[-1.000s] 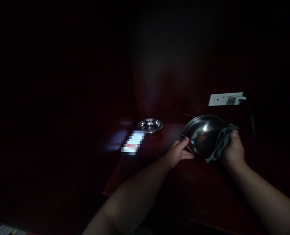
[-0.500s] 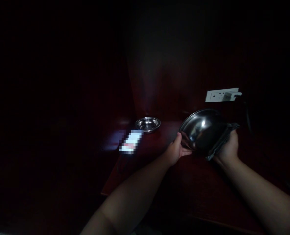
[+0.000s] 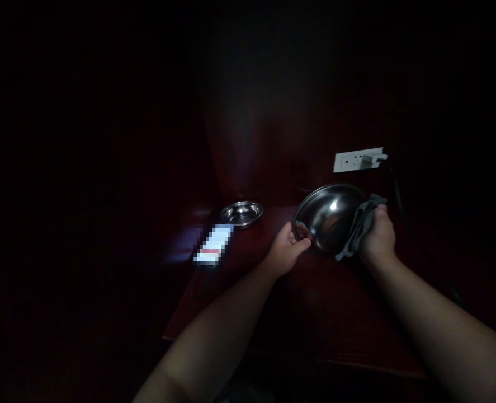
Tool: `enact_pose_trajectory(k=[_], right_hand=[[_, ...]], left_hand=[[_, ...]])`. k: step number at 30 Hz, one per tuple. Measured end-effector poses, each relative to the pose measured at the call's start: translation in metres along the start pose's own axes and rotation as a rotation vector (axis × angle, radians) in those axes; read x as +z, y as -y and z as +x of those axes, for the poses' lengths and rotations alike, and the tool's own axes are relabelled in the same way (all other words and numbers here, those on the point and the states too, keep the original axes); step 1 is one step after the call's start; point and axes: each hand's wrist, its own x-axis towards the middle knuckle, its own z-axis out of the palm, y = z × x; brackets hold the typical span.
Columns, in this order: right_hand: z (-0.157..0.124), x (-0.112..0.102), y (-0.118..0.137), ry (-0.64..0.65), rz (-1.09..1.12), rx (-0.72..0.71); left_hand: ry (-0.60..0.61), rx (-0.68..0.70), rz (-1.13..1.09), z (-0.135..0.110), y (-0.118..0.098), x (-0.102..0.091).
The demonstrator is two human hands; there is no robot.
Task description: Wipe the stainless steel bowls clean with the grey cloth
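A shiny steel bowl [image 3: 325, 215] is tilted on its side above the table, its rounded outer side towards me. My left hand [image 3: 287, 249] grips its rim at the lower left, the thumb on the outside. In my right hand [image 3: 379, 238] is a dark grey cloth [image 3: 359, 226], pressed against the right part of the bowl's outer wall. The fingers of that hand are partly hidden behind the cloth.
A smaller steel bowl [image 3: 242, 214] stands upright at the table's back left. In front of it a lit phone [image 3: 214, 245] with a cable lies near the left edge of the dark red table [image 3: 248, 313]. A white socket [image 3: 359, 160] with a plug is on the wall.
The cloth has turned and more of it shows along the bowl's right side. My left thumb has moved lower on the bowl. The whole view has shifted slightly, so things appear further left.
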Motion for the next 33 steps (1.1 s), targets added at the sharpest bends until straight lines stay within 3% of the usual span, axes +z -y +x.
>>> enact_pose_trajectory(k=[6,12,20,26,33], right_hand=[[0.001,-0.010,0.004,0.253,-0.257,-0.489],[-0.001,-0.014,0.006,0.340,-0.350,-0.673],[-0.001,-0.014,0.009,0.373,-0.353,-0.695],[-0.004,-0.011,0.006,0.362,-0.286,-0.616],[-0.010,-0.006,0.005,0.318,-0.183,-0.526]], left_hand=[[-0.033,-0.042,-0.194,0.001,-0.001,-0.005],[-0.066,-0.100,-0.273,0.001,0.000,-0.005],[-0.064,-0.151,-0.346,0.001,0.001,-0.006],[-0.061,-0.181,-0.409,0.002,0.003,-0.004],[-0.154,-0.207,-0.504,0.001,-0.003,0.003]])
